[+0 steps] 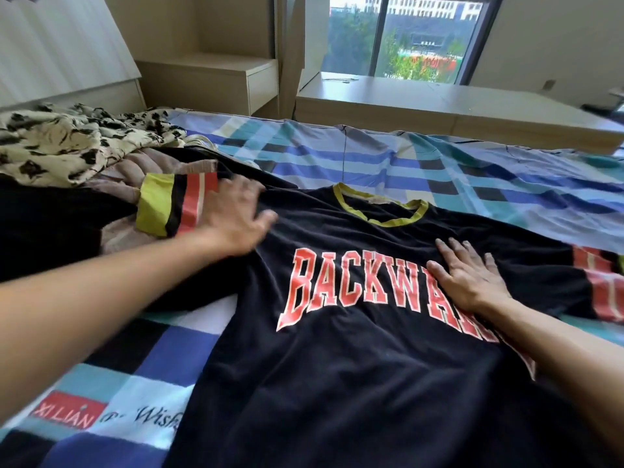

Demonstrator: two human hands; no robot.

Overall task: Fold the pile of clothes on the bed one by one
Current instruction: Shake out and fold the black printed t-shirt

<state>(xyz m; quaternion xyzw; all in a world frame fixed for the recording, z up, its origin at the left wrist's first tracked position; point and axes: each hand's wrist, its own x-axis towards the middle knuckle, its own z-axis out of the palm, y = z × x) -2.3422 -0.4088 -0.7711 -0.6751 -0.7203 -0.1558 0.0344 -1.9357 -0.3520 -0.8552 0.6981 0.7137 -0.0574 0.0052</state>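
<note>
Left grip (233, 217), fingers spread, presses the black T-shirt (337, 366) near its 10 o'clock sleeve. Right grip (472, 278) lies flat and open on its chest. It lies spread on the bed (439, 163), with the pile (67, 146) at 10 o'clock.

The left arm (101, 298) is reaching forward from the lower left, the left hand (233, 217) lying palm down, fingers straight and slightly blurred. The right arm (557, 352) is extending from the lower right, the right hand (469, 276) resting flat, fingers spread.
</note>
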